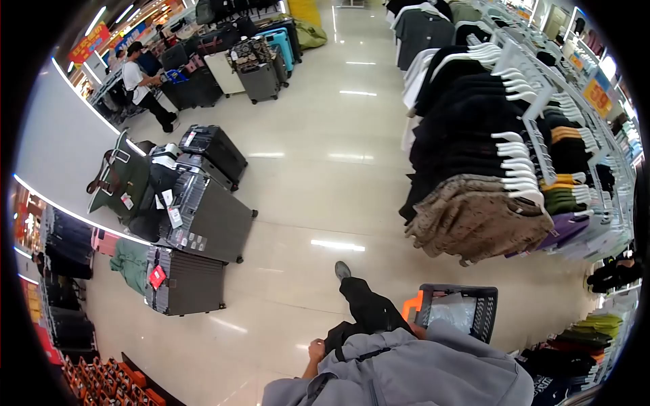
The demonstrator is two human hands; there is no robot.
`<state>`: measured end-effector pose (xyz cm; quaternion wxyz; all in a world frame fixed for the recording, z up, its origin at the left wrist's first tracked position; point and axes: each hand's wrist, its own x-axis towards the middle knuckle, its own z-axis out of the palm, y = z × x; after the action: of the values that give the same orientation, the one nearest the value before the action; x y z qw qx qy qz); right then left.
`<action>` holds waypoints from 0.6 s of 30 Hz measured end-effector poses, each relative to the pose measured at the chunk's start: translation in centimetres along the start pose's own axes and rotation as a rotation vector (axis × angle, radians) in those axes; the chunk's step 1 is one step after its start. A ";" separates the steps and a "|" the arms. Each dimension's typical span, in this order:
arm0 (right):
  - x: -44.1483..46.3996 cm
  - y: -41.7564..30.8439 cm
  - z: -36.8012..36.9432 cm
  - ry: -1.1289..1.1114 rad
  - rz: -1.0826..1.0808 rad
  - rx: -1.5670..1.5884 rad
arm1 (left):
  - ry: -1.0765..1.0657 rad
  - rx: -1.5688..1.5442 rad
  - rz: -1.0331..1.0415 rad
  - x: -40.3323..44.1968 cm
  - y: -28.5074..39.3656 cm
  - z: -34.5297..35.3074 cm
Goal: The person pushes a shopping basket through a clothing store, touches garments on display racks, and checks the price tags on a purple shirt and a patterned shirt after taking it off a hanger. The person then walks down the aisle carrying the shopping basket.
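Note:
My left hand (316,350) hangs beside the black trousers (371,306), its fingers loosely curled, and I see nothing in it. At my other side, my right hand (418,330) is mostly covered by the grey sleeve, closed at the orange handle (412,306) of a dark shopping basket (489,312). Inside the basket lies a clear plastic package (452,310). One grey shoe (342,271) shows ahead of me on the glossy floor.
Dark suitcases (210,213) with bags on top stand to the left, beside a green bag (116,179). Along the right runs a rack of shirts (474,162) on white hangers. A person (141,84) stands by more luggage (258,81) at the far left.

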<state>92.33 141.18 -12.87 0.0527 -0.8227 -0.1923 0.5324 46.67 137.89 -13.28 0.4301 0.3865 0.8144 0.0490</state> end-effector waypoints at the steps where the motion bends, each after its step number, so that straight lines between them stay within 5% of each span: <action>1: 0.3 -1.5 0.7 -0.014 0.007 0.002 | -0.011 -0.029 -0.016 0.6 -1.0 0.0; 11: 3.7 -17.2 7.2 -0.095 0.130 0.049 | -0.002 -0.026 -0.232 3.9 0.8 -11.9; 15: 4.0 -22.6 9.0 -0.092 0.182 0.169 | -0.040 0.198 0.035 12.6 5.5 -20.8; 16: 4.2 -23.7 9.4 -0.087 0.188 0.198 | -0.085 -0.033 -0.136 13.9 9.0 -22.8; 18: 4.3 -25.6 9.8 -0.067 0.192 0.250 | -0.057 -0.287 -0.152 18.5 12.2 -25.3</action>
<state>78.46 165.20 -13.24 0.0971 -0.8061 -0.0465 0.5819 28.99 165.16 -4.66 0.5065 0.2595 0.8133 0.1214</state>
